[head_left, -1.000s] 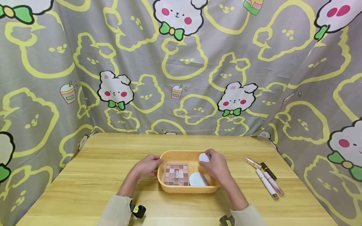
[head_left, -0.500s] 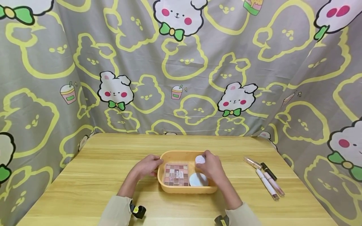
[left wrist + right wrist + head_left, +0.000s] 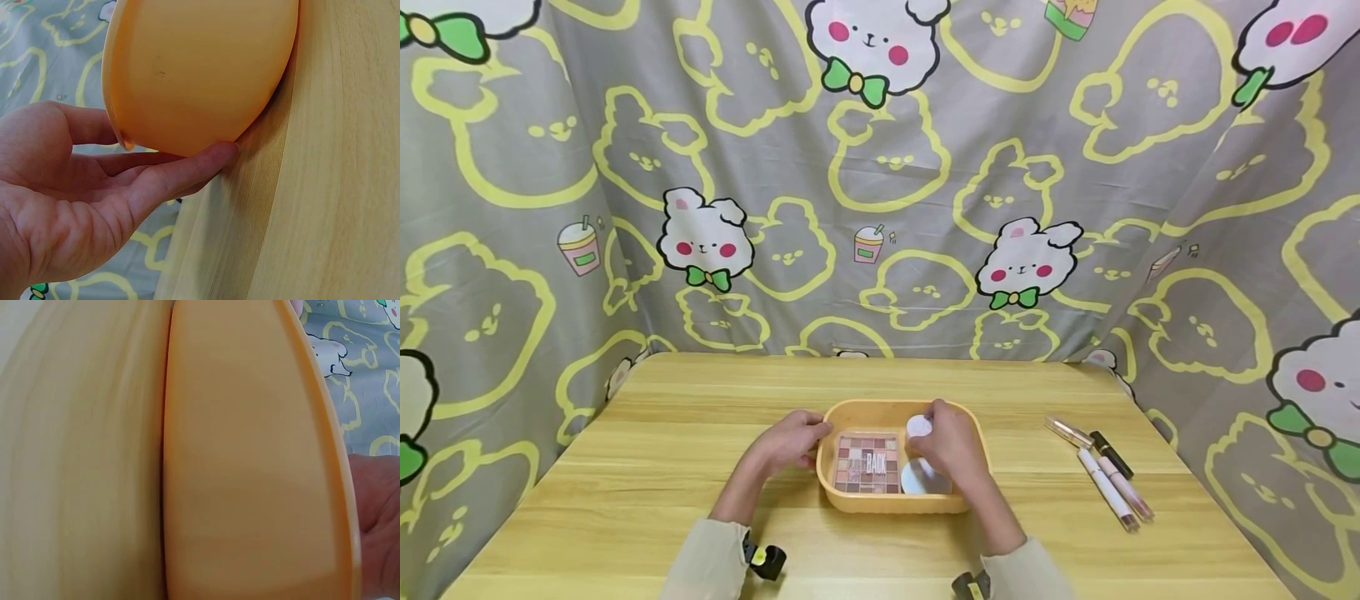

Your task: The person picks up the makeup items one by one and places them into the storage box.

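Observation:
A yellow-orange plastic basin (image 3: 898,504) stands on the table, long side toward me. My left hand (image 3: 790,438) grips its left end, thumb at the rim and fingers along the outer wall, which also shows in the left wrist view (image 3: 200,75). Inside the basin at left lies an eyeshadow palette (image 3: 867,463). A larger white disc, perhaps a compact (image 3: 917,478), lies to its right. My right hand (image 3: 953,446) reaches over the basin and holds a small round white thing (image 3: 918,427) by the far wall. In the right wrist view the basin wall hides its fingers.
To the right of the basin several slim makeup tubes lie in a group: a clear one (image 3: 1069,432), a black one (image 3: 1112,454), a white one (image 3: 1107,489) and a pinkish one (image 3: 1127,488). A patterned curtain (image 3: 880,208) hangs behind the wooden table (image 3: 700,400).
My right hand has moved left inside the basin, taking the small round white thing along the far wall toward the palette. My left hand and the basin stay in place.

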The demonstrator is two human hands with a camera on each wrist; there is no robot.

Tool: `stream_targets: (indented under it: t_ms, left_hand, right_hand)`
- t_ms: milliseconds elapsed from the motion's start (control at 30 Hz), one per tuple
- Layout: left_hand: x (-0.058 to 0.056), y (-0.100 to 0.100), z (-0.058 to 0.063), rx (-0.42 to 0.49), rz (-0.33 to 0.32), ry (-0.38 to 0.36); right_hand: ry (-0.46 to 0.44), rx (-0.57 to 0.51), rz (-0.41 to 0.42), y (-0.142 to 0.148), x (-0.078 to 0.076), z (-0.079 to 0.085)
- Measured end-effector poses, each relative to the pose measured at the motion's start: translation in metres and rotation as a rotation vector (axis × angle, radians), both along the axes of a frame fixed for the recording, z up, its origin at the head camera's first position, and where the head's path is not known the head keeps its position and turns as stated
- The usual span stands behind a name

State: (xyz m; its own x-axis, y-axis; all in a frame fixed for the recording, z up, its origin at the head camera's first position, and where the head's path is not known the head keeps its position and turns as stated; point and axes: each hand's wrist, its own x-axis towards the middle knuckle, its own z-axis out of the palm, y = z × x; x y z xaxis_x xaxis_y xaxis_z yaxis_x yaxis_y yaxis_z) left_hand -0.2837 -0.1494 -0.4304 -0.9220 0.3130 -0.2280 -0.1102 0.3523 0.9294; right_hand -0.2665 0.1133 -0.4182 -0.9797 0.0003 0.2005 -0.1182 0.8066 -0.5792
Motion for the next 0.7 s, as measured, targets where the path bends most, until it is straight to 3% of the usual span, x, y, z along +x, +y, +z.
stream_targets:
  t_ms: [267, 700]
  left_hand:
    - [0.0004, 0.0001, 0.0006, -0.006, 0.002, -0.001]
    - [-0.0005, -0.0006, 0.0005, -0.005, 0.001, -0.001]
  right_hand:
    - [-0.072, -0.057, 0.011, -0.0088, -0.0003, -0.0036]
    - [-0.027, -0.051, 0.028, -0.0094, -0.0005, -0.0097]
